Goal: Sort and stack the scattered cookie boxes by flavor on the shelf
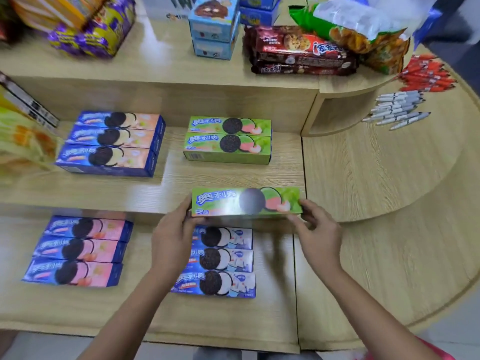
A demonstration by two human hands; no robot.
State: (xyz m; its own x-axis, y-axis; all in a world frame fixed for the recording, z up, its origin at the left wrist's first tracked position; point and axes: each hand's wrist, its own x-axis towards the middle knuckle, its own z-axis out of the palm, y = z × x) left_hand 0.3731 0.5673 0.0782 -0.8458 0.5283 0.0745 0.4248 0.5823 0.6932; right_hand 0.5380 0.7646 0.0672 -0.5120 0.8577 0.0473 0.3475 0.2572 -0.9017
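Pale wooden shelving (233,175) rose in three steps before the person, and a rounded counter (389,178) curved away at the right. At the far left of the middle step, a yellowish bag (23,141) lay blurred at the frame's edge, its print too soft to read. Beside it sat three blue-and-peach boxes (111,144) side by side in a row, and below them on the lowest step were three blue-and-pink boxes (80,252) in a like row. Farther right on the middle step, two green boxes (230,140) lay touching each other. On the lowest step under them were three blue-and-white boxes (220,261).

Between those two groups, at the front edge of the middle step, the person held a third green box (246,202) level, face up. The left hand (172,235) gripped its left end, fingers curled around the short side. The right hand (318,229) pinched its right end, thumb above and fingers below.

On the top step stood light-blue cartons (214,27) and dark red cookie packs (301,51). On the counter to the right lay red pens (426,74) and grey pens (397,110).
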